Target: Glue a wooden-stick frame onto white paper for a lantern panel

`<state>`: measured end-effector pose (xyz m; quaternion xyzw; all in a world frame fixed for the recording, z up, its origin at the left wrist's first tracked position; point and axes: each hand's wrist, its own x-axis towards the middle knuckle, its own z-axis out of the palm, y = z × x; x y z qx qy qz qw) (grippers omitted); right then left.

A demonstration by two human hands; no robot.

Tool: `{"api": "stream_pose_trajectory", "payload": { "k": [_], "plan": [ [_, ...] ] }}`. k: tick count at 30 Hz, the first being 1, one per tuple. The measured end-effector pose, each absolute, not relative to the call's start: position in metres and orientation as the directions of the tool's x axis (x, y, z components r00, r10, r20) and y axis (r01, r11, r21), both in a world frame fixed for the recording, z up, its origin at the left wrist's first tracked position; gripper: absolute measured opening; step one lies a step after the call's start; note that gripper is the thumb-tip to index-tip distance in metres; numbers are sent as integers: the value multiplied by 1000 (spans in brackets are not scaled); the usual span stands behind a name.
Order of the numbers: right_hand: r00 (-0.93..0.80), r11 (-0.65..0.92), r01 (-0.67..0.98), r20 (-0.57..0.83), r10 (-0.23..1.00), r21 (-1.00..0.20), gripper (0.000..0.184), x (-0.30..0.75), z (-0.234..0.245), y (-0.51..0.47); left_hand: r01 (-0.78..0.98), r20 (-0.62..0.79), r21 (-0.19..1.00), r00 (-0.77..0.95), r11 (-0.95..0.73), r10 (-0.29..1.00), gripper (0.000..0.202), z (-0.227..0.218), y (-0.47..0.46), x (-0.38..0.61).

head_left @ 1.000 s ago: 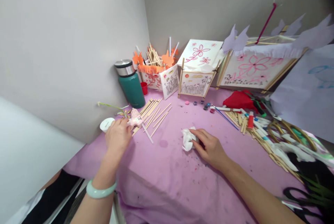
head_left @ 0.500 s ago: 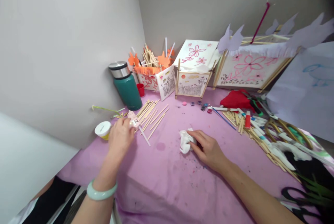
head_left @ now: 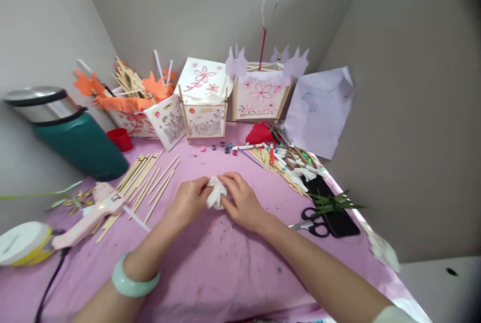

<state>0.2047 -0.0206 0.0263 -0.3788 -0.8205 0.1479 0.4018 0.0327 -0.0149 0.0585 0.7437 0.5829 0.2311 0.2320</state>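
Observation:
A crumpled white tissue (head_left: 215,196) sits in the middle of the purple tablecloth (head_left: 225,273). My left hand (head_left: 187,203) pinches its left side and my right hand (head_left: 242,200) pinches its right side, fingers closed on it. A pale green bangle (head_left: 132,283) circles my left wrist. A pink glue gun (head_left: 88,215) lies on the cloth to the left, apart from both hands.
Wooden sticks (head_left: 148,178) lie beside the glue gun. A green flask (head_left: 71,135) and a tape roll (head_left: 22,243) are at the left. Paper lanterns (head_left: 205,100) stand at the back. More sticks and pens (head_left: 285,165) and black scissors (head_left: 313,220) lie at the right.
My left hand has let go of the glue gun and moved right to the tissue, joining the right hand. The camera has swung to the right and closer.

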Motion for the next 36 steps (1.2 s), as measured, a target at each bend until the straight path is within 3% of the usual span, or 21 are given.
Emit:
{"api": "stream_pose_trajectory", "payload": {
  "k": [3, 9, 16, 25, 29, 36],
  "plan": [
    [-424, 651, 601, 505, 752, -465, 50, 213, 35, -31, 754, 65, 635, 162, -166, 985, 19, 51, -5, 47],
    [-334, 525, 737, 446, 831, -426, 40, 213, 26, -41, 582, 42, 806, 128, -109, 991, 13, 43, -11, 70],
    [-212, 490, 700, 504, 838, -520, 29, 235, 19, -21, 348, 62, 926, 242, -146, 968, 21, 38, -13, 68],
    [-97, 352, 838, 520, 849, -418, 24, 257, 34, 57, 544, 87, 820, 192, -179, 978, 20, 28, -12, 58],
    [173, 90, 826, 402, 899, -556, 27, 252, 40, 118, 580, 101, 784, 229, -219, 968, 21, 27, -13, 58],
    [442, -144, 680, 246, 863, -719, 30, 243, 27, 214, 585, 94, 777, 253, -230, 963, 22, 25, -11, 58]
  ]
}}
